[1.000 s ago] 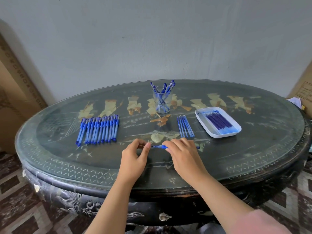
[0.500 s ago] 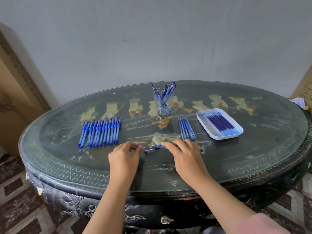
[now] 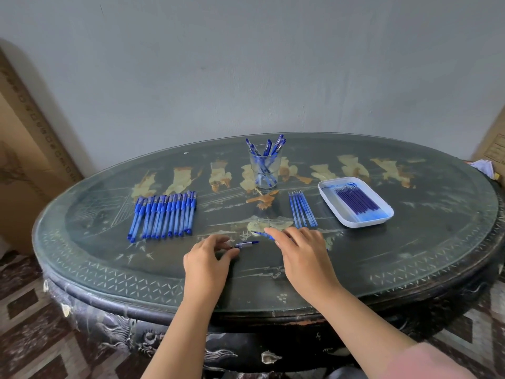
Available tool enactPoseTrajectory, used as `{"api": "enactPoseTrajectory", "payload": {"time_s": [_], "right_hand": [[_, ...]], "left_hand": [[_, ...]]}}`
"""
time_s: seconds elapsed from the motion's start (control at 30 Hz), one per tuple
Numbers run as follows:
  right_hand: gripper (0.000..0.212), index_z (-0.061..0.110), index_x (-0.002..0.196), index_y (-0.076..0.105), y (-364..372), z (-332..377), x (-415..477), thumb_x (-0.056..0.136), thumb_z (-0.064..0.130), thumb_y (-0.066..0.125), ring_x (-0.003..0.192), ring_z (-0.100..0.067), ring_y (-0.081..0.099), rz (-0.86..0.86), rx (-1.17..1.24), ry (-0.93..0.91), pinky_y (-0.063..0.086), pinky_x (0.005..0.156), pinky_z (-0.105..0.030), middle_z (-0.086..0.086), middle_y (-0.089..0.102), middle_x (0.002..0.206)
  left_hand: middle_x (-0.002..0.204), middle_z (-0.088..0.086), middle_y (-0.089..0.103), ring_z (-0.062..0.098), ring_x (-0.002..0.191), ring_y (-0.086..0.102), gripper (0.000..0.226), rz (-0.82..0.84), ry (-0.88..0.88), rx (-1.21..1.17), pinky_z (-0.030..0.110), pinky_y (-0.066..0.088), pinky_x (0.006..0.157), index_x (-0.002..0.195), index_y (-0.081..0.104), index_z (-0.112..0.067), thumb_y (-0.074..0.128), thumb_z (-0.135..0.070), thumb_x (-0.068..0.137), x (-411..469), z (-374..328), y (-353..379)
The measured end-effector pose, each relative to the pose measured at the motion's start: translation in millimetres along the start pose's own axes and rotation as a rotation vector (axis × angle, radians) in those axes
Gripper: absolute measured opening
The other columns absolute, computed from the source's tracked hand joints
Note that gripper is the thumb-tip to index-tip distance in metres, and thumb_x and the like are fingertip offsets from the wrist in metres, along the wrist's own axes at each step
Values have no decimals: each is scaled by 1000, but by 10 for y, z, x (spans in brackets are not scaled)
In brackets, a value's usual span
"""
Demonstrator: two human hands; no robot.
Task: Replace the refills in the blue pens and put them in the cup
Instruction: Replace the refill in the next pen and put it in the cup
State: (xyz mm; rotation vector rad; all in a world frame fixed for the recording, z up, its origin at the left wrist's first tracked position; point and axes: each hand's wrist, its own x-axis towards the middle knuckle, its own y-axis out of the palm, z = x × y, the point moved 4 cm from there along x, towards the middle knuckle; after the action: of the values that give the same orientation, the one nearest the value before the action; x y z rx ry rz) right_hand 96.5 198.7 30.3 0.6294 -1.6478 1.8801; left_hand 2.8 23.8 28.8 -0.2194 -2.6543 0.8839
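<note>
- Pulled apart since earlier, tip piece (image 3: 247, 244) and barrel (image 3: 259, 234) lie on my side of the cup (image 3: 264, 172).
- My left hand (image 3: 207, 259) curls by the tip piece; grip unclear.
- My right hand (image 3: 303, 253) lies flat on the barrel.

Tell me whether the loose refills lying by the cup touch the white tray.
Apart. The head view shows a strip of bare tabletop between the loose refills and the white tray.

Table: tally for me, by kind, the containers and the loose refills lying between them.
Clear cup: 1
White tray: 1
Loose refills: 5
Total: 7
</note>
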Motion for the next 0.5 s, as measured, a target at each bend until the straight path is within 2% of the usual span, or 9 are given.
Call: {"api": "enactPoseTrajectory", "payload": {"time_s": [0.1, 0.17, 0.23, 0.27, 0.33, 0.37, 0.43, 0.5], "right_hand": [[45, 25, 123, 56, -127, 38, 56, 85, 3, 63, 69, -21, 53, -63, 59, 32, 42, 70, -37, 8, 60, 79], [31, 24, 118, 62, -250, 94, 153, 90, 13, 58, 67, -18, 52, -112, 153, 110, 43, 71, -35, 14, 57, 72], [26, 28, 118, 61, -332, 170, 266, 94, 20, 55, 70, -14, 54, -90, 322, 213, 44, 72, -31, 15, 58, 72], [25, 30, 118, 60, -346, 204, 308, 95, 21, 54, 73, -11, 57, -50, 438, 274, 46, 72, -27, 14, 61, 75], [24, 29, 116, 60, -354, 258, 353, 95, 17, 58, 75, -3, 61, 26, 627, 392, 44, 67, -12, 16, 65, 80], [24, 27, 115, 61, -367, 274, 362, 94, 16, 59, 76, 1, 61, 45, 669, 430, 43, 65, -9, 17, 65, 81], [23, 27, 113, 61, -378, 282, 360, 93, 14, 61, 78, 3, 61, 78, 700, 463, 45, 66, -9, 15, 66, 85], [23, 29, 111, 61, -373, 276, 352, 93, 15, 62, 79, 2, 63, 116, 732, 481, 49, 67, -12, 13, 67, 88]], "left_hand": [[96, -22, 62, 7, 99, 60, 26, -79, 126, -10, 44, 46, 96, 102, 63, -32, 77, -32, 81, -30, -81, -39], [99, -20, 65, 1, 99, 59, 28, -87, 229, -92, 31, 46, 95, 104, 65, -29, 78, -32, 79, -58, -213, -34], [97, -17, 68, 0, 95, 62, 32, 1, 275, -181, 14, 45, 86, 104, 68, -26, 81, -33, 75, -98, -349, 25], [95, -15, 70, 1, 93, 64, 33, 44, 273, -220, 12, 45, 83, 103, 69, -24, 82, -33, 74, -120, -395, 66], [90, -12, 72, 5, 86, 67, 31, 77, 226, -299, 19, 51, 80, 98, 70, -21, 83, -31, 72, -159, -413, 143], [86, -10, 73, 5, 82, 68, 26, 77, 191, -342, 24, 54, 79, 94, 71, -19, 83, -25, 72, -178, -403, 169], [83, -10, 73, 7, 78, 70, 17, 76, 132, -403, 29, 57, 78, 87, 71, -19, 82, -13, 75, -209, -379, 202], [83, -10, 73, 7, 78, 71, 16, 92, 109, -425, 26, 58, 76, 86, 71, -19, 79, -8, 78, -217, -371, 217]]}}
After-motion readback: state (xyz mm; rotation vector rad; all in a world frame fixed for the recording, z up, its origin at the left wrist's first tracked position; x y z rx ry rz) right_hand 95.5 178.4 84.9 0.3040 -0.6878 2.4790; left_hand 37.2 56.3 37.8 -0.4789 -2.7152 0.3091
